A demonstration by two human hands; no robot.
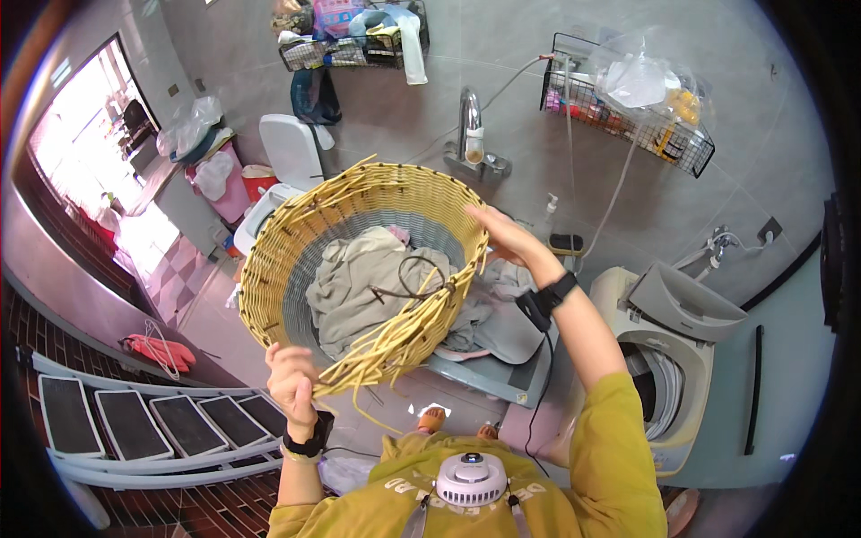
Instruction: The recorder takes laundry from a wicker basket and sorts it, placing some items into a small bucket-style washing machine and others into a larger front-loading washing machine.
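— What is the person holding?
— A yellow wicker basket, tilted, with grey clothes inside. The left hand grips the frayed lower rim; the right hand holds the far rim.
— And below it?
— A grey basin with more laundry, beside a washing machine.

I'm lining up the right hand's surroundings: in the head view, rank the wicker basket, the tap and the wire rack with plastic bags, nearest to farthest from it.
1. Wicker basket: the right hand grips its far rim, touching.
2. Tap: on the wall just above the right hand, slightly to its left.
3. Wire rack with plastic bags: high on the wall, off to the right.
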